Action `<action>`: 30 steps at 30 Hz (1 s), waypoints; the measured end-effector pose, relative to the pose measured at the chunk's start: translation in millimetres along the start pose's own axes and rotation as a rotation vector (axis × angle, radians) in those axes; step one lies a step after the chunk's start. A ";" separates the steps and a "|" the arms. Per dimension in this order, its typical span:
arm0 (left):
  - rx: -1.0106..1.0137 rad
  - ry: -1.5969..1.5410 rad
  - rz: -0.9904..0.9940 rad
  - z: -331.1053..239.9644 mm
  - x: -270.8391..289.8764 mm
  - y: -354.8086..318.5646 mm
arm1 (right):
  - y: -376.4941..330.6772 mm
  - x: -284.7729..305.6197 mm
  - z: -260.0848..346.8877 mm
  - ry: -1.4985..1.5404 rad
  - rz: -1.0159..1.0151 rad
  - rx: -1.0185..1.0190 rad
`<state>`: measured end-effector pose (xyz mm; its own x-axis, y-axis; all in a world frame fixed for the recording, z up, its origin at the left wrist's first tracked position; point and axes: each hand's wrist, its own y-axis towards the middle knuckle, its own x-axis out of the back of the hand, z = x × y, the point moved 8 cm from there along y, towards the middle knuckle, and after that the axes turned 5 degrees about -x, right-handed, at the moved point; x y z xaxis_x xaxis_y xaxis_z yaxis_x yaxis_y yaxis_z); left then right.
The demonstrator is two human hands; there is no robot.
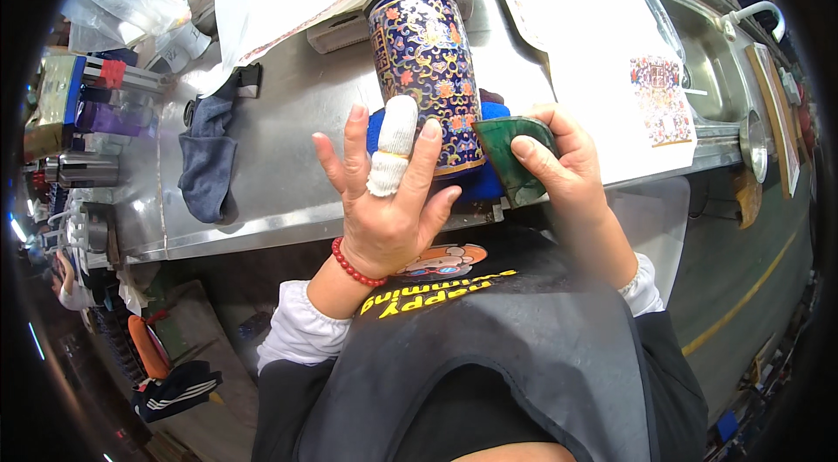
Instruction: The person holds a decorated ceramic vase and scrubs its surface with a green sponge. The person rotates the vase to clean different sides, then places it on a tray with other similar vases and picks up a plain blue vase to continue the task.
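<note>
A tall blue enamel bottle [426,69] with a gold, orange and pink flower pattern lies tilted on a blue pad [491,184] at the steel bench's edge. My left hand [390,193] rests flat against the bottle's lower left side, fingers spread, the middle finger wrapped in white tape. A red bead bracelet is on that wrist. My right hand [566,167] grips a dark green, worn abrasive pad [513,155] and presses it against the bottle's lower right side near the gold base ring.
White paper sheets [559,17] cover the back of the steel bench [288,156]. A grey-blue cloth [208,158] lies at left. Bottles and boxes [96,104] crowd the far left. A sink basin [707,51] with a tap is at right.
</note>
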<state>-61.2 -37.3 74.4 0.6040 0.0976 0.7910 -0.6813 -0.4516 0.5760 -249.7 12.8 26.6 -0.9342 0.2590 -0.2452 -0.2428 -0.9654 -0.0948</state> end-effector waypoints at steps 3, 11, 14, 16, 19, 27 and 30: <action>-0.035 0.068 0.030 -3.8 -4.6 -2.5 | 0.8 1.8 0.5 -0.017 -0.005 0.019; -0.119 0.040 -0.019 -9.9 -4.0 -2.2 | 2.3 -0.1 1.0 0.007 -0.002 0.023; -0.099 0.007 -0.026 -7.3 -1.7 1.6 | 2.1 0.9 1.1 -0.002 -0.008 0.029; 0.056 -0.035 -0.023 6.4 -3.2 2.9 | 2.1 1.1 0.2 -0.003 -0.001 0.008; 0.033 0.052 0.043 12.3 -12.1 4.3 | 0.5 0.7 2.6 0.012 -0.002 0.013; 0.044 -0.064 -0.052 12.2 -16.4 -14.0 | 2.5 -7.4 1.6 0.026 0.041 0.022; 0.010 -0.027 -0.021 4.3 -15.9 -17.5 | 4.2 -7.2 0.2 0.019 0.049 0.018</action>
<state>-57.0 -34.8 50.8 0.6295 0.0830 0.7726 -0.6641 -0.4589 0.5903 -244.1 6.8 28.2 -0.9402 0.2114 -0.2672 -0.2013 -0.9774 -0.0651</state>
